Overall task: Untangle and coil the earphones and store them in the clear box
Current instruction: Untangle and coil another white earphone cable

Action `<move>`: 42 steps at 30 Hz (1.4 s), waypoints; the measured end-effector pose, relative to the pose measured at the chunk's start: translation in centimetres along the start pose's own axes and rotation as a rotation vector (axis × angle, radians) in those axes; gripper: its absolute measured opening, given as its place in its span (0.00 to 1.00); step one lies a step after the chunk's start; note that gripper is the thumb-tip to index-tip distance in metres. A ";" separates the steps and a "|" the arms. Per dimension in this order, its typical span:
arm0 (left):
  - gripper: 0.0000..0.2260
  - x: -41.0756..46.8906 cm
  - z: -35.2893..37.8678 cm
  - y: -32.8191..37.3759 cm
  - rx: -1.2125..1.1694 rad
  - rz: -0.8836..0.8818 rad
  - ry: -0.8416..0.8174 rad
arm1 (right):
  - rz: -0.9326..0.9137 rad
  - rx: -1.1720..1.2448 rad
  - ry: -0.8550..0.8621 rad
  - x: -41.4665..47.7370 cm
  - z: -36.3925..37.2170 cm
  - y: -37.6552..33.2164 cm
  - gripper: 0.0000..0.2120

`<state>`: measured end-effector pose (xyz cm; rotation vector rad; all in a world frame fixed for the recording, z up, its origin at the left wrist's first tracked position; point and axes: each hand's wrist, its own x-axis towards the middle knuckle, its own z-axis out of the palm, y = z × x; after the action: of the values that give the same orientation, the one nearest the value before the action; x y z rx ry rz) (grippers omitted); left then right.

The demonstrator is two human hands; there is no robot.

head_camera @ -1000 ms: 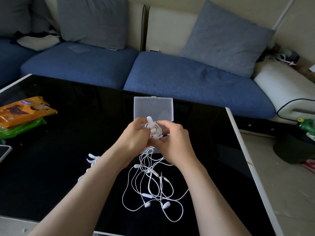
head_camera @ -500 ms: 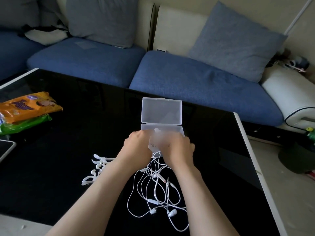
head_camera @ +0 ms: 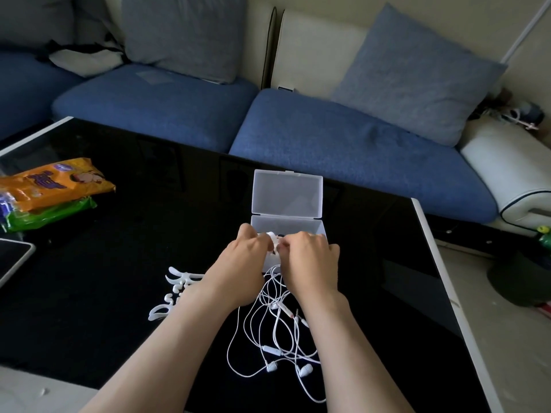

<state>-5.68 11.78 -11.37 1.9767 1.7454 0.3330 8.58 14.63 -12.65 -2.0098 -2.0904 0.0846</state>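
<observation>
Left hand and right hand meet over the near wall of the clear box. The fingers of both are curled, pinching 1 small white coiled earphone bundle between them at the box's open mouth; contact between the bundle and the box cannot be told. Lid stands upright behind. Left to right on the black table: tablet edge, orange and green snack packets, white hooked plastic pieces, and tangled earphones lying between the forearms.
</observation>
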 end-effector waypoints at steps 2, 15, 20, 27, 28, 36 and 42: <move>0.22 -0.1 -0.2 0.0 0.005 -0.008 0.047 | 0.095 0.071 -0.009 0.1 0.3 0.0 0.13; 0.16 -0.4 -0.2 0.6 0.036 0.009 0.109 | -0.025 0.052 -0.219 -0.3 -0.6 0.5 0.18; 0.12 -1.6 0.1 0.8 0.089 -0.056 -0.022 | -0.003 0.244 -0.059 -1.4 -2.2 1.5 0.17; 0.14 -3.0 1.5 2.4 0.155 0.084 -0.320 | 0.204 0.219 -0.286 -4.8 -3.7 5.4 0.07; 0.14 -3.1 1.8 2.7 0.148 0.081 -0.356 | 0.199 0.191 -0.362 -5.4 -3.5 5.8 0.06; 0.20 -4.8 3.4 5.3 0.347 -0.012 -0.556 | 0.019 0.196 -0.663 -8.3 -3.4 8.5 0.16; 0.19 -5.5 3.9 6.0 0.406 -0.069 -0.538 | -0.058 0.009 -0.732 -9.4 -3.4 8.8 0.09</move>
<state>0.44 5.23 -10.97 2.0076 1.5945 -0.5726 18.08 5.32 -12.46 -2.1111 -2.5237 0.9434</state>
